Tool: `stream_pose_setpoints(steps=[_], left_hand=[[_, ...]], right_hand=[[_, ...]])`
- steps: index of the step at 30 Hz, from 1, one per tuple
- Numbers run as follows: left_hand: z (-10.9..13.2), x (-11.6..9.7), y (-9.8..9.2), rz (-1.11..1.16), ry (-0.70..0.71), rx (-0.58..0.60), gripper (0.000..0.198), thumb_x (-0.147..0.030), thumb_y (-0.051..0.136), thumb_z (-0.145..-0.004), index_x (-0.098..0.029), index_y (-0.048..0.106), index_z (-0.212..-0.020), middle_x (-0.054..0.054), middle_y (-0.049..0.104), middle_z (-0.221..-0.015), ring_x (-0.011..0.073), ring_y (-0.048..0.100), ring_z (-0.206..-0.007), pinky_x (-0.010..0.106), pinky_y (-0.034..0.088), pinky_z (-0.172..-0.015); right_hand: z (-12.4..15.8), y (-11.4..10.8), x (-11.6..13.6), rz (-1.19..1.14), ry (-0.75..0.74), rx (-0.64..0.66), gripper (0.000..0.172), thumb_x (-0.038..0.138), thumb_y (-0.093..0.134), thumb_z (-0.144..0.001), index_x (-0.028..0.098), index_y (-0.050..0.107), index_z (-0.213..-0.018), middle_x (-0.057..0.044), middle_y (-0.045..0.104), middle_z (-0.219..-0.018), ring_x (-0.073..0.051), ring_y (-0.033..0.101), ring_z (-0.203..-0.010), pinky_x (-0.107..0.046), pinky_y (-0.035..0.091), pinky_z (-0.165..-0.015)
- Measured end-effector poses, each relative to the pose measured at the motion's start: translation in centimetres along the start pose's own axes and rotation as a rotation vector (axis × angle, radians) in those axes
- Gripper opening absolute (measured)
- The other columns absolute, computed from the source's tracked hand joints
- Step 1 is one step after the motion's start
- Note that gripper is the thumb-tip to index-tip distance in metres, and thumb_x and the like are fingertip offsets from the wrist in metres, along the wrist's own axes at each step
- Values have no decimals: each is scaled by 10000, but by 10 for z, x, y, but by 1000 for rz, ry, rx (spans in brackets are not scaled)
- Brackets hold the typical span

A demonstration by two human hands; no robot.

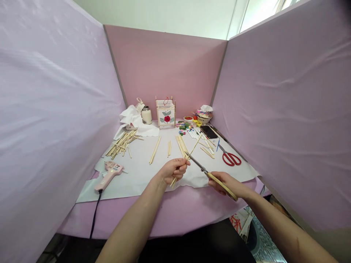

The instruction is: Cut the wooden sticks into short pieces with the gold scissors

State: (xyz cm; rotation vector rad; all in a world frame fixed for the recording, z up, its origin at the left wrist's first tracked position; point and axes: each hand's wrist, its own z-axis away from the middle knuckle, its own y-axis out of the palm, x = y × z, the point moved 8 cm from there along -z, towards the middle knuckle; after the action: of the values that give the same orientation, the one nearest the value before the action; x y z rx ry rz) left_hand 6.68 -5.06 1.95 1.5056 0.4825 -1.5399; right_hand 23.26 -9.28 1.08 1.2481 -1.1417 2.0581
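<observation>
Near the front edge of the white cloth, my left hand (173,171) is closed around thin wooden sticks (195,145). Their ends show above and below the fist; how many there are is hard to tell. My right hand (225,179) grips a pair of scissors (197,164) with yellowish handles. The blades point up and left, with their tips at the sticks just above my left fingers. Whether the blades touch the wood cannot be made out. Behind my left hand lies a row of sticks (181,144) on the cloth.
A pink glue gun (111,174) with a black cord lies at left, before a stick pile (123,143). Red-handled scissors (231,158) and a dark phone (208,132) lie at right. A lantern-like box (166,116) with a rose stands at the back. Fabric walls enclose three sides.
</observation>
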Motion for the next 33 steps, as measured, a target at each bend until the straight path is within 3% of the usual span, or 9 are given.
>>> stream_pose_setpoints(steps=[5,8,12,15,18,21,23,26,33], left_hand=[[10,-27,-17,-655,366,-587,285,-395,435,-863,-169,556,-739,4,551,-666,94,442,-549,227,311,-541],[18,-36,-12,-955,479,-745,267,-317,415,-875,-188,512,-662,-8,517,-615,117,434,-588,247,288,-580],[12,-32,-19,-783,438,-647,306,-320,450,-858,-176,465,-588,-28,440,-516,97,393,-522,235,288,-552],[3,-19,-20,-390,283,-413,256,-357,479,-845,-161,527,-687,-54,402,-489,58,298,-417,206,248,-461],[-1,-3,-6,-19,62,-118,200,-351,505,-832,-154,541,-820,-94,296,-472,31,119,-357,192,110,-378],[2,1,6,187,-42,32,150,-298,518,-818,-149,525,-825,-105,225,-481,26,57,-364,179,51,-360],[2,0,6,207,-30,28,159,-304,517,-822,-146,525,-834,-101,235,-492,25,59,-371,178,48,-362],[0,-5,0,37,80,-91,225,-364,514,-833,-143,545,-858,-88,304,-510,26,128,-377,188,97,-380],[10,-27,-3,-863,406,-555,308,-343,444,-865,-166,477,-615,-27,433,-551,88,358,-538,235,265,-542]], right_hand=[[-9,3,-8,29,115,-117,480,663,526,-761,194,432,-713,33,485,-563,-96,439,-442,-215,340,-401],[-13,9,-7,14,133,-132,485,672,521,-756,197,432,-704,33,484,-552,-98,437,-433,-216,343,-393],[-10,7,-6,50,126,-130,470,647,551,-751,195,437,-694,33,481,-549,-101,449,-443,-214,354,-398],[-4,1,-5,76,118,-108,454,627,563,-753,190,454,-705,32,486,-558,-97,442,-445,-211,350,-400],[2,-2,-5,42,83,-49,427,598,550,-780,191,439,-714,42,471,-552,-88,422,-441,-206,339,-407],[5,-4,-5,0,31,-14,395,559,551,-792,193,427,-711,55,441,-543,-81,398,-445,-203,330,-414],[4,-3,-5,-11,8,-12,375,538,543,-799,192,428,-713,55,438,-557,-81,394,-459,-201,328,-422],[0,-2,-3,33,11,-55,352,519,527,-809,186,450,-726,38,478,-602,-89,422,-497,-202,330,-445],[-7,3,8,140,87,-139,395,554,517,-803,172,482,-712,7,529,-629,-110,450,-544,-218,324,-487]])
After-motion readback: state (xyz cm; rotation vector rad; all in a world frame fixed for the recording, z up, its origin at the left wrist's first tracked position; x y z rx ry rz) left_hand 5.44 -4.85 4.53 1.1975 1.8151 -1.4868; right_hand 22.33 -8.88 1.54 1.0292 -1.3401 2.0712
